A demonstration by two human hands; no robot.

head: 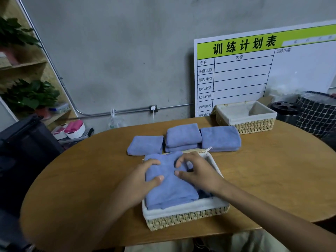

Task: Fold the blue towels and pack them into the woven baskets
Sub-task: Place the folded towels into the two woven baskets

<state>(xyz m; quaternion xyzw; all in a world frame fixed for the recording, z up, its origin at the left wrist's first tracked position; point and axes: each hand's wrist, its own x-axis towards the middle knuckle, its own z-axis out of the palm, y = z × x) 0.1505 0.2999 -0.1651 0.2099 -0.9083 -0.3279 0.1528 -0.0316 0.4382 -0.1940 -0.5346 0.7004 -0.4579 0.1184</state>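
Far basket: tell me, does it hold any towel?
No, the far basket shows only its bare white lining, with no towel inside.

Folded blue towel [169,190] in near basket [183,213]; spare towels [183,139] at 12 o'clock; far basket [245,117] at 1, probably empty.
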